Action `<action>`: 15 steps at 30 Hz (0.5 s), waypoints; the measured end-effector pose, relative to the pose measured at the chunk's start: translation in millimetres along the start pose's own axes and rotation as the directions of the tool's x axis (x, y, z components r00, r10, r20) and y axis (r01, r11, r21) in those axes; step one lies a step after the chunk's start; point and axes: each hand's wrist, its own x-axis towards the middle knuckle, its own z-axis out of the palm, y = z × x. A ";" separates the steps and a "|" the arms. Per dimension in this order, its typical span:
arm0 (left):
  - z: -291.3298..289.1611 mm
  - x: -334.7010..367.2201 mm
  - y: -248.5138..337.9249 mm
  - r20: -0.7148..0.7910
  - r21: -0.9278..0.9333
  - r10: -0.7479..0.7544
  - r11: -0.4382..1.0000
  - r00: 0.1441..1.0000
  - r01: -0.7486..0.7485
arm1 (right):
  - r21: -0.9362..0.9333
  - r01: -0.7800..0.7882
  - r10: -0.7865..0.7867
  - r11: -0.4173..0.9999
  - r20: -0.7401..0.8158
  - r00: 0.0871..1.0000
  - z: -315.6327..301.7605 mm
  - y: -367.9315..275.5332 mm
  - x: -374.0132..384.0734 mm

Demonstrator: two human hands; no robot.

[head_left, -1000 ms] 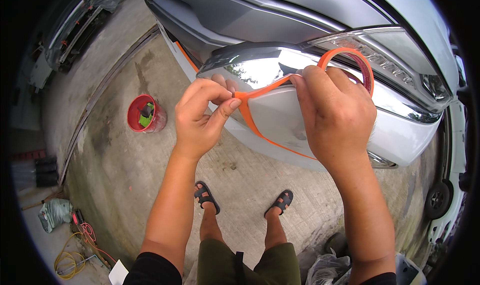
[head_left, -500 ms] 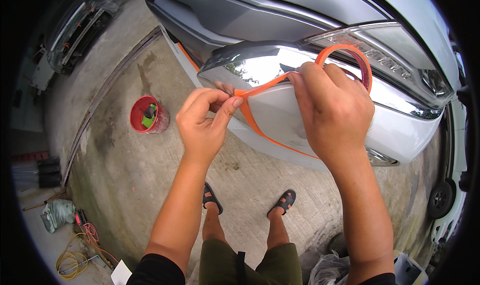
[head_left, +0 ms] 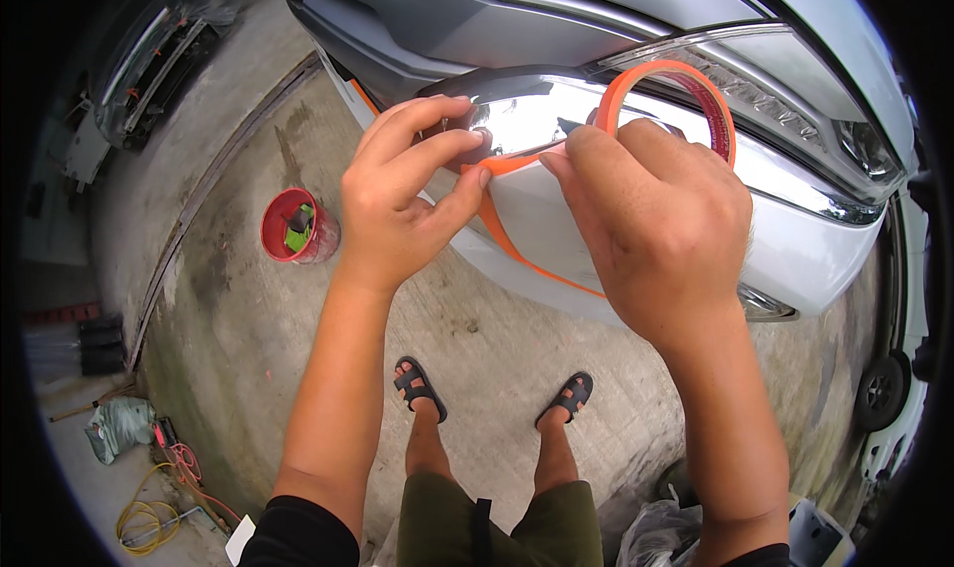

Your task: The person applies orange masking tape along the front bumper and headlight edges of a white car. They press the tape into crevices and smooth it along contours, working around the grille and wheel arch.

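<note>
Tape roll (head_left: 668, 100) sits in the closed right hand (head_left: 656, 229), orange strip (head_left: 512, 164) running left to the left hand (head_left: 402, 204), pinched at the chrome trim (head_left: 527, 120).

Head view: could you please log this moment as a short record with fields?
left hand: left hand pinches the free end of the orange tape against the car's front
right hand: right hand holds the tape roll
surface: white bumper with chrome trim
tape already laid: an orange line runs down the bumper
floor: red bucket on concrete
feet: black sandals
</note>
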 end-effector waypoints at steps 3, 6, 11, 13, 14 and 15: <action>1.5 -4.1 -2.4 -0.026 0.086 0.045 0.995 0.999 -0.043 | -0.024 0.011 -0.011 1.000 0.029 1.000 -6.4 -5.1 4.7; 6.2 -4.4 -2.8 -0.074 0.165 0.117 0.981 0.990 -0.104 | -0.053 0.024 -0.021 0.998 0.042 0.999 -7.5 -2.6 10.6; 10.4 -1.8 -2.6 -0.121 0.155 0.122 0.983 0.985 -0.102 | -0.065 0.037 -0.032 0.997 0.078 0.996 -8.4 0.5 13.8; 8.4 -2.4 -2.6 -0.109 0.142 0.113 0.985 0.988 -0.097 | -0.039 0.030 -0.027 0.999 0.076 0.997 -8.9 1.0 13.8; 6.9 -2.5 -3.0 -0.102 0.134 0.104 0.987 0.989 -0.090 | -0.061 0.024 -0.019 0.998 0.084 0.996 -9.3 1.6 13.5; 4.8 -2.7 -3.5 -0.077 0.131 0.109 0.986 0.991 -0.098 | -0.065 0.005 0.002 0.998 0.100 0.995 -10.3 2.2 12.8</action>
